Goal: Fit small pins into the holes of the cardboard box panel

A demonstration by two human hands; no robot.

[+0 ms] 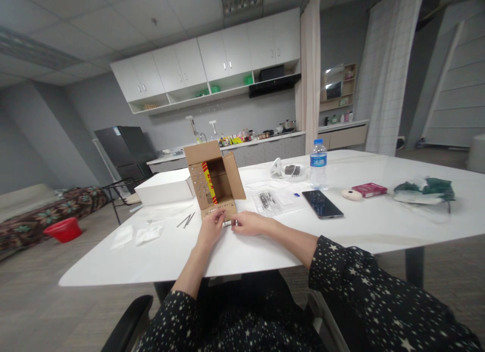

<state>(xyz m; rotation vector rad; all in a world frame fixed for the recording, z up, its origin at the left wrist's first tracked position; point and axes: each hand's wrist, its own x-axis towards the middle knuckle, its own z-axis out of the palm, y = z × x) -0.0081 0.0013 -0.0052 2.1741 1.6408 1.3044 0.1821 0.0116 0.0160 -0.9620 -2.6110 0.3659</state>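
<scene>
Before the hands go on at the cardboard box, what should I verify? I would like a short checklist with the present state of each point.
1. Both hands at the box: left hand and right hand meet at the front flap of the cardboard box. Ok.
2. Box open toward the person. Ok.
3. Something gripped between the fingertips: too small to see. Cannot tell.
4. Thin metal rods lie loose just left of the left hand, probably within reach. Ok.
5. Clear bag of small parts lies right of the box. Ok.
6. Water bottle upright, apart from the hands. Ok.
</scene>
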